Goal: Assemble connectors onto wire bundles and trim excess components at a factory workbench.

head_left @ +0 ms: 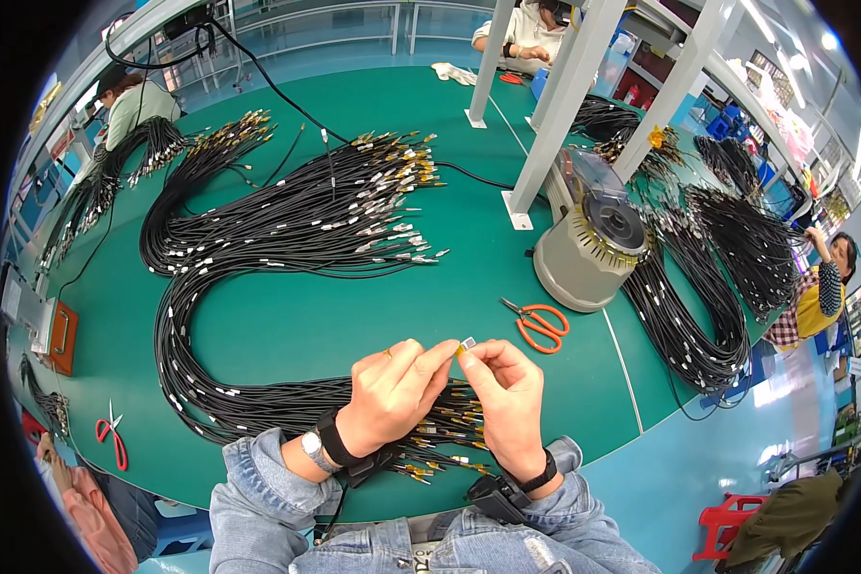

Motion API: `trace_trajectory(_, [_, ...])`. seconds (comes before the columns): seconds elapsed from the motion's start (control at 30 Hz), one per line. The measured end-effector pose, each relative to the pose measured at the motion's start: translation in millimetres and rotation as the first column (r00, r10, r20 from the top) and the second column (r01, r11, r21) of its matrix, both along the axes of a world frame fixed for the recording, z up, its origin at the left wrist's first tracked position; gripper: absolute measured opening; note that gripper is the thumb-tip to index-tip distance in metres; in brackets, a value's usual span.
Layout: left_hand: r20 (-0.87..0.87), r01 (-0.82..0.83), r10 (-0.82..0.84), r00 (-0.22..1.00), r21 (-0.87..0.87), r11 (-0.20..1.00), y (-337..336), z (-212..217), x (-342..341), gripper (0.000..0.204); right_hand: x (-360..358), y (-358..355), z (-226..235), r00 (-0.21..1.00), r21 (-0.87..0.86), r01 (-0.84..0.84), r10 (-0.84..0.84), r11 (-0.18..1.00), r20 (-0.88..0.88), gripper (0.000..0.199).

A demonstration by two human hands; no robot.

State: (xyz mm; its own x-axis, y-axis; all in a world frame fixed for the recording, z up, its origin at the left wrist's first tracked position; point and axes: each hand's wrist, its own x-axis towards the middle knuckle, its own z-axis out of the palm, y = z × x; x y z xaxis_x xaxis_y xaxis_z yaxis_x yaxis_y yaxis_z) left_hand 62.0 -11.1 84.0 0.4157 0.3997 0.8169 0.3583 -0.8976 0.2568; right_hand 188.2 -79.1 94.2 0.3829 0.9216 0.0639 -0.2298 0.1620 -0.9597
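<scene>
Two bare hands meet above the near side of a green table (pixel 421 320): the right hand (pixel 509 397) is closed in a thumb-and-finger pinch on a small white-and-yellow piece (pixel 466 345), the left hand (pixel 392 394) has its fingers bunched against it, its grip too hidden to tell. With so slight a hold, a slip of the fingertips could drop the piece among the yellow-tipped ends (pixel 461 413) of black cables (pixel 287 397) below, where it might be lost. A wrist strap (pixel 333 438) close to those ends could snag one.
</scene>
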Motion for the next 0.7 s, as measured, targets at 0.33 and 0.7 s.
trace_trajectory(0.33, [0.235,0.167,-0.081,0.969,-0.374,0.912,-6,11,3,0.025,2,0,-4,0.985,-0.032,-0.072,0.066,0.997,-0.157,0.007])
trace_trajectory(0.7, [0.237,0.113,-0.046,0.97,-0.276,0.955,-4,4,5,0.026,-1,0,-3,0.994,0.067,-0.094,0.098,0.993,-0.054,0.008])
